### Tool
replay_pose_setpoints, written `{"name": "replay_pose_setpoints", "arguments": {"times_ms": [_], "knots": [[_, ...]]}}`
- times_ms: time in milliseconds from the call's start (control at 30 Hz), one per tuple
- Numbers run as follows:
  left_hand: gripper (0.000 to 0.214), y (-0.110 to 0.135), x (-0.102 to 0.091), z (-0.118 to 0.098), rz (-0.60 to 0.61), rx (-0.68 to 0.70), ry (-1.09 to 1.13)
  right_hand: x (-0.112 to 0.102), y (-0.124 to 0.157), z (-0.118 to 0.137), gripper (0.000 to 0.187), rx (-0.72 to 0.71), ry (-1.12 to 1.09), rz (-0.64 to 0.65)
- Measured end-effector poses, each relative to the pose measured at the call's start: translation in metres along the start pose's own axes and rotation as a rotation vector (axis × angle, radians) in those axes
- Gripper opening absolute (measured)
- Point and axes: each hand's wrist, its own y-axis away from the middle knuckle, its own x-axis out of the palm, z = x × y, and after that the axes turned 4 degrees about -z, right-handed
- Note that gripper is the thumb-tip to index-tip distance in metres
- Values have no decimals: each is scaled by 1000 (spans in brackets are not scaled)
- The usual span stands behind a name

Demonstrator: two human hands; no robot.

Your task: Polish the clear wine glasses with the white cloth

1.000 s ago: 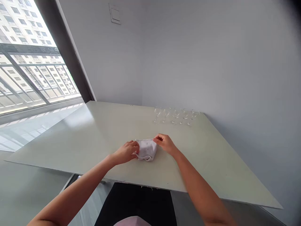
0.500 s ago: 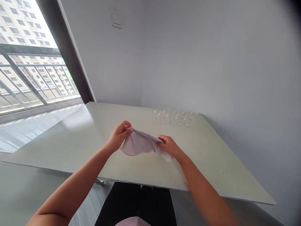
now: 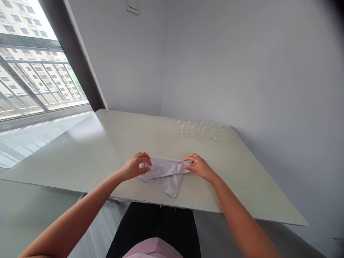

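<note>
A pale pinkish-white cloth [image 3: 165, 168] lies on the table, roughly folded, with one corner poking out toward the near edge. My left hand [image 3: 136, 166] rests at its left end, thumb and fingers parted around the cloth's edge without a grip. At the opposite end, my right hand [image 3: 198, 166] has its fingertips and thumb spread apart, touching the cloth's right tip. Both hands are open.
Several clear stemmed glasses [image 3: 199, 129] stand in a group toward the back right of the pale table [image 3: 113, 147]. A grey wall [image 3: 215, 64] rises behind it. At left is a window [image 3: 34, 71] with a railing outside.
Both hands have come down toward the near side. The cloth, held up between them before, now lies spread and folded on the table, and the fingers have loosened. The view has tilted slightly downward.
</note>
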Motion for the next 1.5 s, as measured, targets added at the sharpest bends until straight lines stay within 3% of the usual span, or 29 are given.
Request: {"name": "replay_pose_setpoints", "arguments": {"times_ms": [67, 167, 267, 433, 533, 667, 800, 933, 1033, 1167, 1333, 1500], "knots": [[21, 5, 4, -7, 113, 23, 12, 0, 8, 4, 29, -145, 83, 95], [24, 10, 14, -8, 147, 25, -15, 7, 14, 1, 30, -258, 156, 129], [12, 11, 20, -4, 97, 56, -49, 14, 11, -8, 24, -257, 159, 79], [19, 5, 16, -4, 87, 70, -15, 12, 4, -12, 14, -242, 128, 114], [25, 2, 10, -3, 133, 4, 71, 10, 4, -9, 17, -272, 146, 141], [31, -3, 3, -2, 139, -161, 109, 15, 4, -9, 22, -299, 166, 85], [31, -14, -8, -8, 9, -200, 113, 14, 1, -8, 18, -226, 99, 0], [33, -28, -22, -14, -93, -259, 135, 3, -6, 4, 15, -70, -122, -118], [33, -40, -26, -11, -153, -310, 248, -5, -13, 16, 20, 19, -302, -150], [30, -50, -22, 1, -207, -323, 465, -6, -15, 30, 18, 64, -318, -254], [33, -32, -13, 14, -191, -269, 733, 10, 10, 44, 8, -143, -171, -190], [19, -2, -7, 22, -152, -275, 767, 40, 39, 46, 15, -348, -37, -29]]}}
